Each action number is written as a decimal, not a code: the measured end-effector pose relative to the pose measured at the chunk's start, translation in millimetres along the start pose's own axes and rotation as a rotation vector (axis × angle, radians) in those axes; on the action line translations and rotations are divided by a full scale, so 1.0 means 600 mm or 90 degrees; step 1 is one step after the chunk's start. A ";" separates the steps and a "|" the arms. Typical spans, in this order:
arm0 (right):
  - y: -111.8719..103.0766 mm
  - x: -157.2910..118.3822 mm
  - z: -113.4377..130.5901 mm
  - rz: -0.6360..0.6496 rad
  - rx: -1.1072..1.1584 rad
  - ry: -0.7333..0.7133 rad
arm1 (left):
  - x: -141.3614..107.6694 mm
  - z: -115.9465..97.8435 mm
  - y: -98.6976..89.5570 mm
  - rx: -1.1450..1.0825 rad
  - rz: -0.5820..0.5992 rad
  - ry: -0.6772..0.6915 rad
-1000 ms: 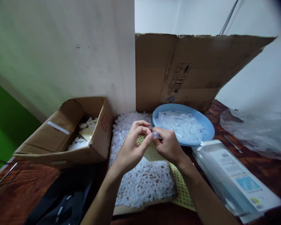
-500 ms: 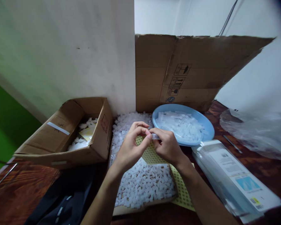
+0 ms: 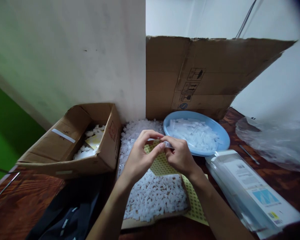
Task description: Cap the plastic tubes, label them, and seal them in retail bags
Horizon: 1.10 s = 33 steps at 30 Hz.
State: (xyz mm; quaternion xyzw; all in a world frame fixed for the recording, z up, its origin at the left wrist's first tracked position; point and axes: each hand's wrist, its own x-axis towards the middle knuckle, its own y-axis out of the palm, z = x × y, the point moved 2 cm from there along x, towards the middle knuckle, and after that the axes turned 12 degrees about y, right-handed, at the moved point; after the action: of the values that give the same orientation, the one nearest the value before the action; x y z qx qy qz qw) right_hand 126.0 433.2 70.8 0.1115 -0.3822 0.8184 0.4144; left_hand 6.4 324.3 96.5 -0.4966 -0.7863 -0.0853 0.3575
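My right hand (image 3: 179, 153) is closed around a small translucent plastic tube (image 3: 168, 144), whose end shows between thumb and forefinger. My left hand (image 3: 142, 155) meets it there, thumb and fingertips pinched at the tube's end; anything small between them is hidden. Beneath both hands lies a yellow dotted sheet (image 3: 162, 165). Closer to me, many small white plastic pieces (image 3: 156, 196) cover a shallow cardboard tray (image 3: 140, 224). Behind the left hand is a heap of clear plastic caps or similar small parts (image 3: 131, 133).
A blue basin (image 3: 223, 135) of translucent tubes stands behind my right hand. At left is an open cardboard box (image 3: 105, 166) with white scraps. Plastic packaging (image 3: 255, 190), a thin metal rod (image 3: 249, 154) and clear bags (image 3: 275, 140) lie right. A cardboard sheet (image 3: 210, 76) leans at the back.
My left fingers have closed in on the right hand, and the gap between the fingertips is narrower. The tube has tilted slightly. The whole view has shifted a little.
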 end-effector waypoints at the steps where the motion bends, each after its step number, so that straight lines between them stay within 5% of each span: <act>1: -0.001 0.000 0.002 -0.004 0.012 0.003 | 0.001 -0.003 -0.001 0.018 0.006 0.028; 9: -0.010 0.003 0.016 0.018 0.081 0.043 | -0.001 -0.013 0.000 0.300 -0.064 0.335; 13: -0.011 0.001 0.020 0.012 0.093 0.035 | -0.008 -0.003 0.008 0.436 -0.059 0.413; 18: -0.007 0.000 0.016 -0.009 0.080 0.083 | -0.020 0.017 0.030 0.438 -0.127 0.416; 23: -0.008 0.002 0.012 -0.007 0.121 0.139 | -0.020 0.030 0.031 0.374 -0.074 0.330; 29: -0.008 -0.001 0.014 0.083 0.287 0.187 | -0.007 0.042 -0.008 0.070 0.041 -0.061; 33: -0.008 -0.003 0.008 0.081 0.362 0.170 | -0.009 0.068 -0.029 -0.001 0.088 -0.170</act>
State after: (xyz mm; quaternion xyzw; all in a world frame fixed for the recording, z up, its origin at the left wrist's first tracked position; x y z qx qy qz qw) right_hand 130.1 430.1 75.5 0.0908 -0.0864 0.9240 0.3612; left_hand -26.3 331.8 66.9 -0.5569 -0.7906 0.0057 0.2543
